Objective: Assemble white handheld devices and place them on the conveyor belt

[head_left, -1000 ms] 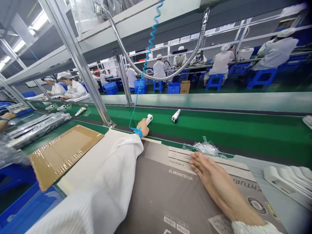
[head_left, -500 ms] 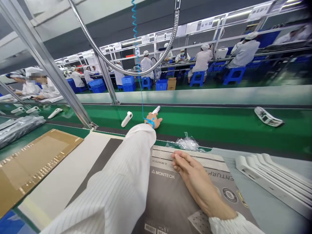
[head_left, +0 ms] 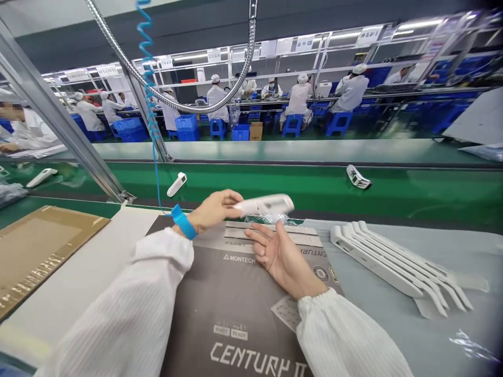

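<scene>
Long green conveyor belt (head_left: 255,180): stretching right across.
Dark-grey printed cardboard (head_left: 214,285): spread flat, nearer.
Slim white plastic part (head_left: 267,204): aloft now, near the cardboard's far edge.
Left hand (head_left: 216,209): pinching one end, could drop it through one-sided hold.
Right hand (head_left: 281,256): holding nothing, loosely spread just below; might bump it if rushed.

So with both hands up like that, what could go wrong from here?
The left hand grips the white part only near one end, so it might tip or slip; the right hand is open below it.
The blue cord running to the wrist strap could tug or snag if the left arm moves further.
The closely lined-up white pieces might get knocked if the right arm swings outward.
</scene>
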The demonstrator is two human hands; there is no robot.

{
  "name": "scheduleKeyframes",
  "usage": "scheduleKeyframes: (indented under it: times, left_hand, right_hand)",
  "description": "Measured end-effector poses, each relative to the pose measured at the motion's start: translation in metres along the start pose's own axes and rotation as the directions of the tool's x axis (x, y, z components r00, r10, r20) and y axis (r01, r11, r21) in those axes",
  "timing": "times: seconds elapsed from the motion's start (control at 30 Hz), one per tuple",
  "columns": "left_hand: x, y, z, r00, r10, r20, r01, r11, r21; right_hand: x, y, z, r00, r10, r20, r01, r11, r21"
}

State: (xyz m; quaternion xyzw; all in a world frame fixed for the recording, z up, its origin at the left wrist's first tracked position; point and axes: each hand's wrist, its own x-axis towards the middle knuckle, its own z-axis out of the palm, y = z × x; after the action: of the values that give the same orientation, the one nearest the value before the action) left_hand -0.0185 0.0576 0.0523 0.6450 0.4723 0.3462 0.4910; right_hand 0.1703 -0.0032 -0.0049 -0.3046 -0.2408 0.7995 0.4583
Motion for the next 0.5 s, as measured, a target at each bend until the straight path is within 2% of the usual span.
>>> scheduleKeyframes:
  times: [0.03, 0.07, 0.1, 0.13, 0.2, 0.23, 0.3, 0.4, 0.47, 0.5]
  left_hand:
    - [-0.014, -0.001, 0.008, 0.994, 0.049, 0.098, -0.043, 0.997, -0.06]
    - [-0.026, -0.004, 0.016, 0.988, 0.081, 0.13, -0.071, 0.994, -0.081]
    - [-0.036, -0.008, 0.025, 0.993, 0.098, 0.067, -0.094, 0.994, -0.059]
    - [-0.043, -0.013, 0.034, 0.993, 0.103, -0.062, -0.104, 0.994, -0.015]
    - [-0.052, -0.025, 0.052, 0.947, 0.07, -0.314, -0.065, 0.998, 0.028]
    - [-0.054, -0.031, 0.06, 0.931, 0.035, -0.364, -0.035, 0.999, 0.005]
    - [-0.057, -0.039, 0.075, 0.953, -0.044, -0.299, 0.021, 0.997, -0.079]
    - [-0.061, -0.039, 0.087, 0.981, -0.108, -0.162, 0.093, 0.991, -0.099]
    - [-0.064, -0.034, 0.086, 0.979, -0.106, -0.175, 0.108, 0.994, -0.001]
    - [-0.065, -0.031, 0.083, 0.977, -0.082, -0.197, 0.097, 0.993, 0.07]
  right_hand:
    - [-0.002, 0.0, 0.002, 1.0, 0.005, 0.031, -0.003, 0.999, -0.045]
    - [-0.003, 0.001, 0.004, 0.999, -0.002, 0.042, 0.007, 0.994, -0.105]
    - [-0.003, 0.003, 0.006, 0.999, -0.027, 0.032, 0.032, 0.986, -0.166]
    - [-0.003, 0.006, 0.008, 0.997, -0.074, 0.004, 0.074, 0.973, -0.217]
    - [-0.001, 0.012, 0.01, 0.974, -0.213, -0.074, 0.187, 0.946, -0.266]
    - [0.0, 0.015, 0.01, 0.954, -0.28, -0.104, 0.244, 0.932, -0.268]
    - [0.003, 0.019, 0.009, 0.923, -0.36, -0.136, 0.316, 0.911, -0.265]
    - [0.003, 0.018, 0.005, 0.918, -0.378, -0.116, 0.308, 0.868, -0.389]
    - [0.001, 0.013, 0.0, 0.876, -0.472, -0.095, 0.331, 0.733, -0.595]
    - [0.0, 0.009, -0.003, 0.826, -0.56, -0.066, 0.354, 0.606, -0.712]
